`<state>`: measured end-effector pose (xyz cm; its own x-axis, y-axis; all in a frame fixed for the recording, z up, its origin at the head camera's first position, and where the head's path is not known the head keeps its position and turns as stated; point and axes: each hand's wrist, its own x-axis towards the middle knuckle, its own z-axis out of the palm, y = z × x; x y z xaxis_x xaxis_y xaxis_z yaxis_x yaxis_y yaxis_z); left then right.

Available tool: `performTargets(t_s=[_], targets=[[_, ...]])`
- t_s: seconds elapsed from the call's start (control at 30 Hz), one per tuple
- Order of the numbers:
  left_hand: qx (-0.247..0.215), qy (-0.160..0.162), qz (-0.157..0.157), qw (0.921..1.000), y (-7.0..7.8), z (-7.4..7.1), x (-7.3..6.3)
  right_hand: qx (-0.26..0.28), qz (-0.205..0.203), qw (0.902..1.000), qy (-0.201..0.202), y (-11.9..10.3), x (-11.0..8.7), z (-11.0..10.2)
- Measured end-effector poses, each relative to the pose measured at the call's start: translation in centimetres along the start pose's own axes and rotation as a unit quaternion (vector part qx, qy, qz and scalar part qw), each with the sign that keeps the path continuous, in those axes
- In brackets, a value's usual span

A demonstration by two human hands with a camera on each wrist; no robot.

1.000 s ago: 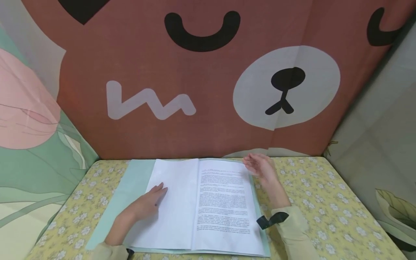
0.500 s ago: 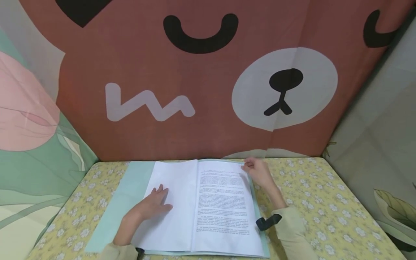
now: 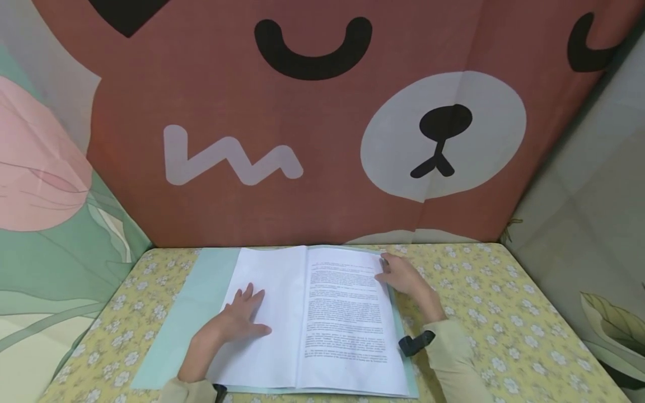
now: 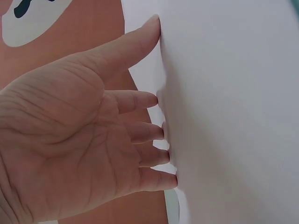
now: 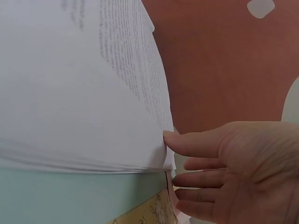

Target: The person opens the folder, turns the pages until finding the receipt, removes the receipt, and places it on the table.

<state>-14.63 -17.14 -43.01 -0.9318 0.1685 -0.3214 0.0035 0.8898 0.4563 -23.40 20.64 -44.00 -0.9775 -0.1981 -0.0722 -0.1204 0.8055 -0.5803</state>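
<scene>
White paper: my left hand rests spread at nine o'clock; right hand touches at two, if pinching I cannot tell. Better to peel slowly.

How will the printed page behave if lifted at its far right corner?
The printed page should flex easily; its edge curves in the right wrist view. It's probably light, looking like thin paper. Sheets beneath may cling and lift along, since their edges lie closely layered.

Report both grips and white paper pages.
Left grip spread on blank white paper page. Right grip touching upper outer edge of printed white paper page. No obstruction visible.
</scene>
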Motion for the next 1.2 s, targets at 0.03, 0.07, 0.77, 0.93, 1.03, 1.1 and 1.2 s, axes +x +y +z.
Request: performTargets(t_s=[0.03, 0.07, 0.77, 0.93, 1.03, 1.1, 1.2], targets=[[0.000, 0.000, 0.000, 1.0000, 0.0, 0.0, 0.0, 0.001, 0.001, 1.0000, -0.003, 0.0, 0.0, 0.0], [0.001, 0.000, 0.000, 1.0000, 0.0, 0.0, 0.1, 0.001, 0.000, 1.0000, -0.004, 0.1, 0.0, 0.0], [0.009, -0.003, -0.007, 0.9999, -0.1, 0.1, 0.5, -0.003, -0.017, 0.9998, 0.014, 0.9, 0.8, 0.7], [0.004, -0.008, -0.005, 0.9999, -0.2, 0.2, 0.4, 0.055, -0.043, 0.9952, 0.069, 0.8, 0.9, 1.0], [0.005, -0.006, -0.004, 1.0000, -0.1, 0.2, 0.4, 0.090, -0.054, 0.9876, 0.117, 0.7, 1.1, 0.9], [0.008, -0.004, -0.006, 0.9999, 0.0, 0.1, 0.4, 0.099, -0.053, 0.9833, 0.143, 0.8, 1.3, 0.9], [0.009, -0.004, -0.010, 0.9999, 0.0, 0.2, 0.3, 0.106, -0.036, 0.9802, 0.163, 0.9, 1.5, 0.9]])
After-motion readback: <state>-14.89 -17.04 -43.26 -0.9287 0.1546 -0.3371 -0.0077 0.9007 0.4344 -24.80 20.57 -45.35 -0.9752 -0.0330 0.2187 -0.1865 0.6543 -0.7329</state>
